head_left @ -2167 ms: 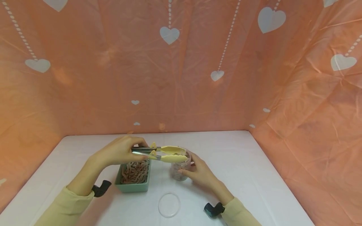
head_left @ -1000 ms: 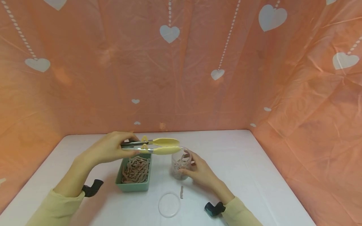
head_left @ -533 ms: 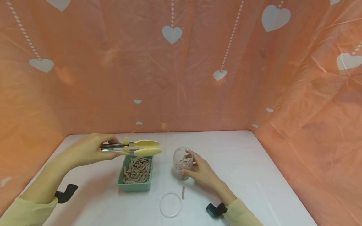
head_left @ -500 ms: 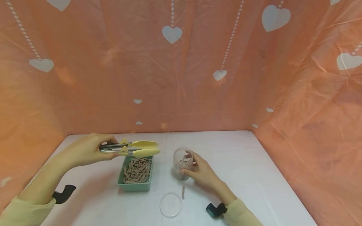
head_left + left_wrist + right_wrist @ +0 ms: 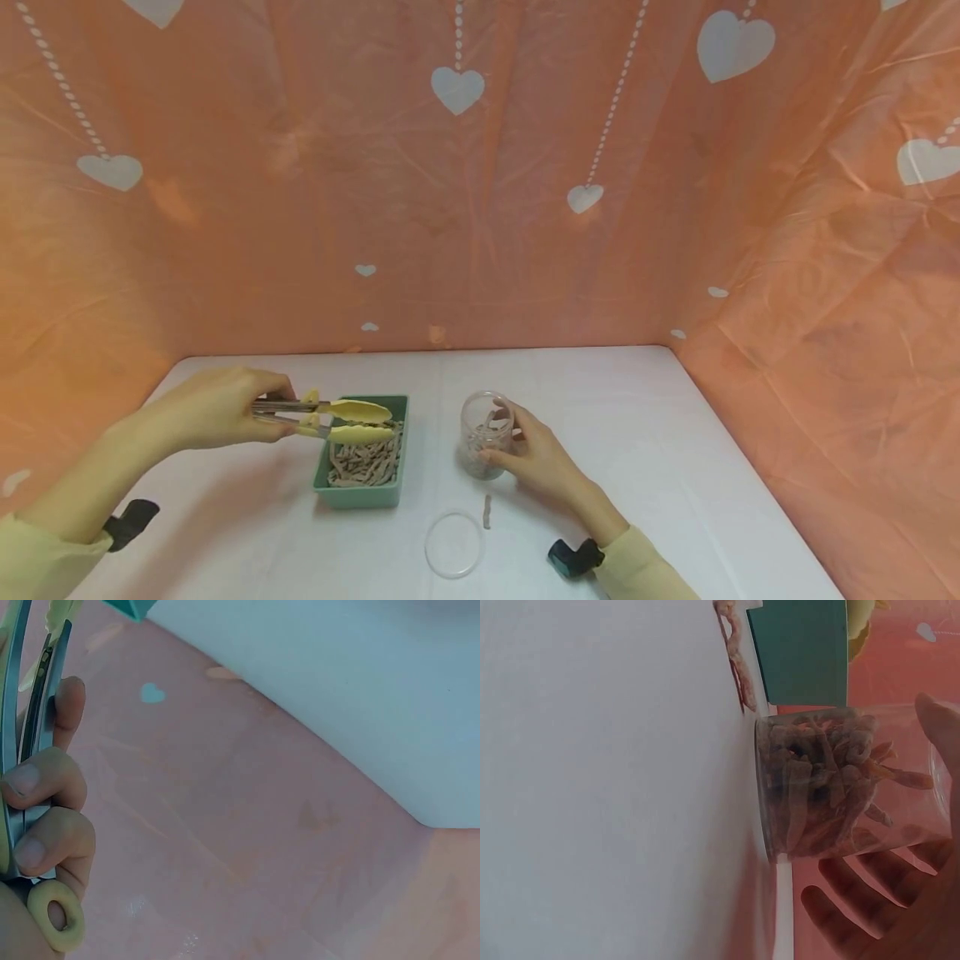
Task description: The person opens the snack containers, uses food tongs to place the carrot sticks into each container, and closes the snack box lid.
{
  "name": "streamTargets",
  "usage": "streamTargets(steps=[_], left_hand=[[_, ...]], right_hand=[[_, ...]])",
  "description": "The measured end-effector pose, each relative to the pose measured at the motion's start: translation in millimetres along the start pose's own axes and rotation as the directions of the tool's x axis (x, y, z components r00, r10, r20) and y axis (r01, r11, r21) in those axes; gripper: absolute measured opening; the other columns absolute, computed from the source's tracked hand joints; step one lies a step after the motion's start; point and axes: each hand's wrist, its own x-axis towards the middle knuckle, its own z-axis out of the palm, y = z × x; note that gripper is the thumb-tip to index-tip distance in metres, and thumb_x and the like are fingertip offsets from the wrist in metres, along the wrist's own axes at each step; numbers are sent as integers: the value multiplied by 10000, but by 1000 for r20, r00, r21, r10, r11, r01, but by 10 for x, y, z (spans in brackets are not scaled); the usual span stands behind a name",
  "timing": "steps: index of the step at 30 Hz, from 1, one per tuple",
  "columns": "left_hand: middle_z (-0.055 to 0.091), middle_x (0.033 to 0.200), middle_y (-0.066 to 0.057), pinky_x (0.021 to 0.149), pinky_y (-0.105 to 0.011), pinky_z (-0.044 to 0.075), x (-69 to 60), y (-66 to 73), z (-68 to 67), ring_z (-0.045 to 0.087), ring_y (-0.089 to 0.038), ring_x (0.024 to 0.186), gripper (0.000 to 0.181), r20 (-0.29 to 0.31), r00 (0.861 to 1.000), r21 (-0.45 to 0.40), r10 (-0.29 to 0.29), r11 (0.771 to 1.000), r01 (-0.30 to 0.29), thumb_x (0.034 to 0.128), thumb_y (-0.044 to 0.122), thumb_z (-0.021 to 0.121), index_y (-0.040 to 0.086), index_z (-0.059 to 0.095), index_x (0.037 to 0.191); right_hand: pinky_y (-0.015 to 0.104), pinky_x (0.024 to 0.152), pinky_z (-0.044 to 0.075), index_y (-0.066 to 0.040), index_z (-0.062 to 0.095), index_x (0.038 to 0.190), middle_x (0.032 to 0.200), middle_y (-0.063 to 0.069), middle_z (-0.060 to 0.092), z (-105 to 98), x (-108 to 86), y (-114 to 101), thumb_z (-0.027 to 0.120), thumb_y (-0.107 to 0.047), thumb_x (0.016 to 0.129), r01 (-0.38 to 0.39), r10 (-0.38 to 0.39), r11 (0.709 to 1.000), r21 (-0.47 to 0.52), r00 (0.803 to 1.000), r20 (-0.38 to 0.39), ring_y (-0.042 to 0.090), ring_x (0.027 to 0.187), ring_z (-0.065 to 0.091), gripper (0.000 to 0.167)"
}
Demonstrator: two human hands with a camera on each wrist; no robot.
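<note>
My left hand grips steel tongs with yellow scalloped tips by their handles. The tips stand apart above the back part of a green rectangular tray, and I see nothing between them. Brown, twisted dried strips fill the tray. In the left wrist view, fingers curl round the metal handles. My right hand holds an upright clear jar, thumb and fingers on opposite sides. In the right wrist view, brown strips fill the lower part of the jar, a few poking upward.
A clear round lid lies on the white table in front of the jar. Beside it rests one loose brown strip. Orange cloth with white hearts hangs behind the table and at both sides.
The left hand has moved the tongs left from above the jar, then lowered them over the tray. A brown strip now lies by the lid. The right hand stays on the jar.
</note>
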Motion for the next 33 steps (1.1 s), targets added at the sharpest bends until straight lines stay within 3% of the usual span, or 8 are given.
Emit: streamTargets(steps=[10,17,22,26,33], left_hand=[[589,795,241,580,-272,424,71,-44,-5,485,33,653,215,52,999,17,10,1000,-11,793,425,855,312,711,905],[593,801,214,579,-273,426,142,-56,3,492,15,663,274,98,995,14,-1,1000,0,771,475,865,299,709,911],[592,807,186,588,-284,418,203,-39,-7,490,-22,676,318,143,989,-10,-32,999,33,760,483,872,270,709,932],[572,787,184,589,-292,407,248,-35,-17,485,-34,676,313,168,985,-6,-41,999,43,755,482,870,280,694,916],[545,766,156,585,-300,391,348,1,-29,466,-45,667,314,203,979,-19,8,1000,-4,760,465,866,264,654,875]], right_hand=[[557,1044,460,-129,447,1559,1401,71,596,-16,9,-28,850,-367,874,10,-10,998,-54,1000,-12,291,1226,597,829],[571,1049,455,-141,376,1607,1487,90,544,-51,6,-75,859,-394,859,10,-13,991,-135,1000,-19,307,1246,577,926],[617,1106,398,-154,408,1591,1540,153,498,-60,4,-78,845,-424,866,31,-37,981,-190,999,-30,372,1389,500,889],[615,1139,359,-156,433,1575,1553,130,494,-63,3,-90,833,-431,876,44,-51,979,-197,998,-29,361,1452,437,852],[601,1139,368,-159,447,1562,1552,100,497,-63,-4,-81,824,-419,892,33,-38,983,-180,999,-25,341,1444,450,812]])
